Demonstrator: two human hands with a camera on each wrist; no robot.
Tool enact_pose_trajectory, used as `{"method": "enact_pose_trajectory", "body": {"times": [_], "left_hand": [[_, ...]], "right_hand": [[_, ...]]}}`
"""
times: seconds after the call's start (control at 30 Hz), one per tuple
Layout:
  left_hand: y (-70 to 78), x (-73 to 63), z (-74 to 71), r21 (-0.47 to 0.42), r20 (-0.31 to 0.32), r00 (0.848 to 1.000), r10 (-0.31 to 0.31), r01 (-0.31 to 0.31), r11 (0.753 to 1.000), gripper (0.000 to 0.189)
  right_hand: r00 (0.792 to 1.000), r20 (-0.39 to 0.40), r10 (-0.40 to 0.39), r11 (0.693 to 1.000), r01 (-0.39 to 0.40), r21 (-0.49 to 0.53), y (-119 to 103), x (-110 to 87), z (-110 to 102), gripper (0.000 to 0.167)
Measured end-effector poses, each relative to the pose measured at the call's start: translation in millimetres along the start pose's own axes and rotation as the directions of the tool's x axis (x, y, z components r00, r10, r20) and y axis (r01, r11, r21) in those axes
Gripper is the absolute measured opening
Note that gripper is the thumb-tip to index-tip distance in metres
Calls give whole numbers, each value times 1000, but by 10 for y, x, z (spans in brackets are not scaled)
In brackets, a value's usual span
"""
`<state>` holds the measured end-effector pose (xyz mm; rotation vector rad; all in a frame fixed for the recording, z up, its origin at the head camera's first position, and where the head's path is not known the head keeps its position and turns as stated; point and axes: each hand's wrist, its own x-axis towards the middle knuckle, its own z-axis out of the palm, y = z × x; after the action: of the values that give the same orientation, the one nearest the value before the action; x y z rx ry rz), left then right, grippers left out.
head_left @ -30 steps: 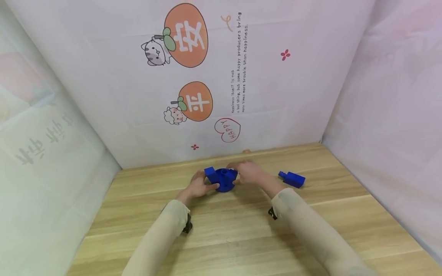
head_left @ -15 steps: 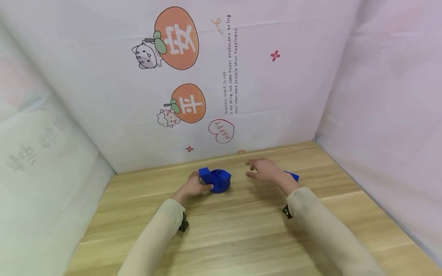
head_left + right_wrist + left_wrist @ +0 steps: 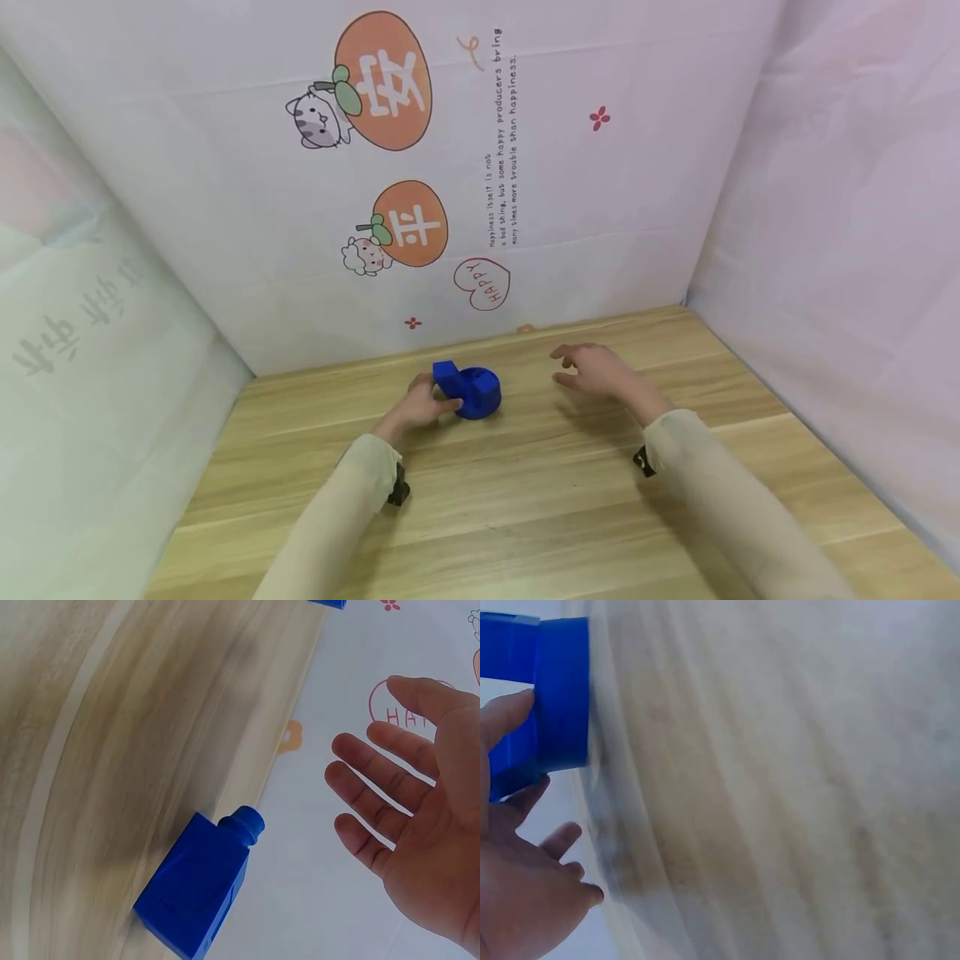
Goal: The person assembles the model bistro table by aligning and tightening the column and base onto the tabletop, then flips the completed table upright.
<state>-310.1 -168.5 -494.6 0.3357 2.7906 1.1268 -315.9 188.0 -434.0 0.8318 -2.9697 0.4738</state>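
A round blue base [image 3: 487, 407] stands on the wooden table, with blue blocks rising from it, one of them tilted up at its left [image 3: 447, 377]. My left hand [image 3: 416, 407] holds this piece at its left side. In the left wrist view, the thumb lies on one side of the blue piece [image 3: 562, 697] and a fingertip below it. To the right of the base, my right hand [image 3: 596, 371] hovers over the table with spread fingers and nothing in them. A loose blue block with a round knobbed end [image 3: 199, 885] lies near it; in the head view that hand and forearm hide it.
A white printed cloth wall [image 3: 555, 183] rises at the table's back edge, with plain side walls left [image 3: 150, 333] and right [image 3: 825, 250]. Wooden tabletop [image 3: 510, 517] stretches in front of the base and between the forearms.
My right hand has left the base and moved right, over the spot of the loose block, slowing lately. The left hand has kept its hold on the base. The head view has shifted slightly.
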Motion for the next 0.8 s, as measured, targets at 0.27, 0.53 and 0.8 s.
{"method": "enact_pose_trajectory", "body": {"times": [0.27,0.53,0.8], "left_hand": [[43,-64,8,47,-24,1000,-16,17,999,72],[69,-99,50,29,-37,999,-19,20,999,67],[121,-115,30,35,-49,998,-47,49,998,65]], "right_hand": [[1000,1,20,1000,-20,4,38,-13,25,47],[999,2,37,999,-37,34,-33,-19,-4,47],[1000,-7,22,999,-21,37,-45,-11,2,47]]}}
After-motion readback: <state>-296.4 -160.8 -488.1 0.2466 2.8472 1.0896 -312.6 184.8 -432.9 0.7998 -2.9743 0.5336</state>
